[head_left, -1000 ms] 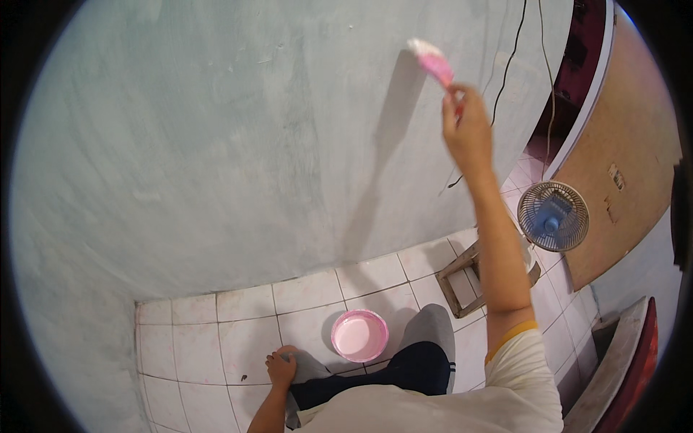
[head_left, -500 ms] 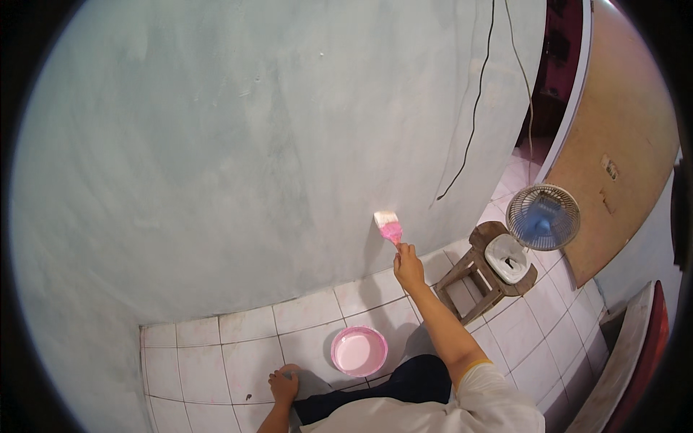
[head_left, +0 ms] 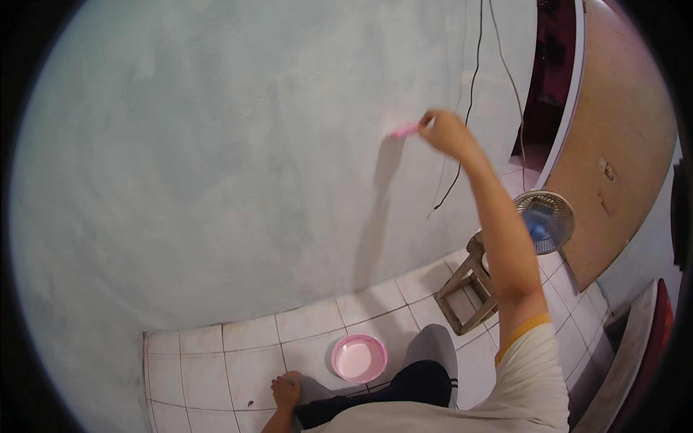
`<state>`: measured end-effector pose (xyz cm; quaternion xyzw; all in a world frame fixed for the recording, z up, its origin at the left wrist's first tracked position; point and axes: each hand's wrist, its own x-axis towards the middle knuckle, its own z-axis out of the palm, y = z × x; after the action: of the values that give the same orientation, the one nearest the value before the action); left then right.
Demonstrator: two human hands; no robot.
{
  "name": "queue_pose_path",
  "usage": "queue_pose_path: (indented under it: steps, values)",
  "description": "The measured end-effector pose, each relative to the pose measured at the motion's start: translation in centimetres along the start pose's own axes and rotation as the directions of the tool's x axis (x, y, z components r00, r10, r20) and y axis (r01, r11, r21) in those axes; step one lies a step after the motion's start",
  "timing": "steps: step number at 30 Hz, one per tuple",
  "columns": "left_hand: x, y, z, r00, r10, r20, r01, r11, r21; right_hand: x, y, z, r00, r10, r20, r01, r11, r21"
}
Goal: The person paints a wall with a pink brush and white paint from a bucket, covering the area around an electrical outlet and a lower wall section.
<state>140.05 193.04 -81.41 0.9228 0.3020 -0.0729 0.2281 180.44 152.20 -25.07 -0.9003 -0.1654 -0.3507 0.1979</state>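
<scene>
My right hand (head_left: 446,133) is raised and closed around the handle of a pink paintbrush (head_left: 406,130). The brush's head meets the pale grey-blue wall (head_left: 238,166), and its bristles are blurred by motion. A long shadow runs down the wall below it. Low on the left, my left hand (head_left: 286,390) rests on my bent knee with its fingers laid over it, holding nothing. Between my legs on the floor stands a round pink basin (head_left: 359,359) with pale pink paint in it.
At right, a wooden stool (head_left: 468,292) carries a fan (head_left: 543,222), partly hidden by my arm. Dark cables (head_left: 473,108) hang down the wall. Beyond a doorway leans a large brown board (head_left: 613,137). White tiles (head_left: 253,368) cover the floor.
My right hand has carried the paintbrush up the wall from near its foot, and the brush now points sideways to the left. My left hand and the basin stay in place.
</scene>
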Motion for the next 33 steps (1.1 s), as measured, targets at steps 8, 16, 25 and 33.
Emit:
queue_pose_path:
  steps: [8, 16, 25, 33]
  values:
    - [-0.1, 0.6, 0.2, 0.999, -0.001, -0.040, 0.000, 1.000, -0.021, -1.5, -6.2, -3.3, 0.945, 0.000, -0.326, 0.064, 0.980, 0.187]
    - [-0.5, 0.2, -0.4, 0.998, 0.040, -0.057, -0.043, 0.998, -0.041, -12.4, -6.9, 8.9, 0.931, 0.128, -0.341, 0.041, 0.894, 0.447]
    - [-0.1, 0.3, 0.5, 0.993, 0.074, -0.088, -0.078, 0.996, -0.043, -33.2, -4.4, 24.1, 0.850, 0.434, 0.300, -0.525, 0.639, 0.562]
    - [-0.3, -0.3, -0.5, 0.997, 0.026, -0.071, -0.030, 0.998, -0.060, -35.8, -8.0, 30.3, 0.173, 0.426, 0.888, -0.951, -0.164, 0.263]
